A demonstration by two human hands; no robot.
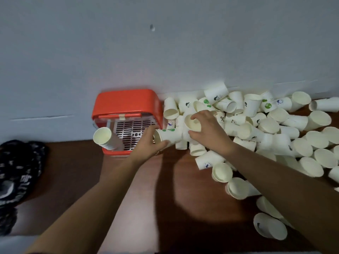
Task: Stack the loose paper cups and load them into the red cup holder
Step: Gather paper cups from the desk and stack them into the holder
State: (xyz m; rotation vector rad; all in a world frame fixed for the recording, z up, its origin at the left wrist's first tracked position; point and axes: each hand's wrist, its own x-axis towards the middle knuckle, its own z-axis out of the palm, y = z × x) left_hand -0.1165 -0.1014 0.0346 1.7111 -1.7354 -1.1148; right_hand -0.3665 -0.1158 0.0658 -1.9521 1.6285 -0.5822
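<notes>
Over the table (143,208), a dotted cup (166,136) is gripped sideways by the left hand (148,142) and a plain cup (192,124) is clasped at its rim by the right hand (208,130), likely for nesting, with the pile (256,125) and the part-loaded holder (126,101) set just beyond.

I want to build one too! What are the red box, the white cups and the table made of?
Red cup holder: likely plastic, glossy, with smooth moulded rounded corners. Cups: paper, matte, with rolled rims and printed pictures. Table: looks like dark wood or wood-look veneer, polished; it reflects light.
</notes>
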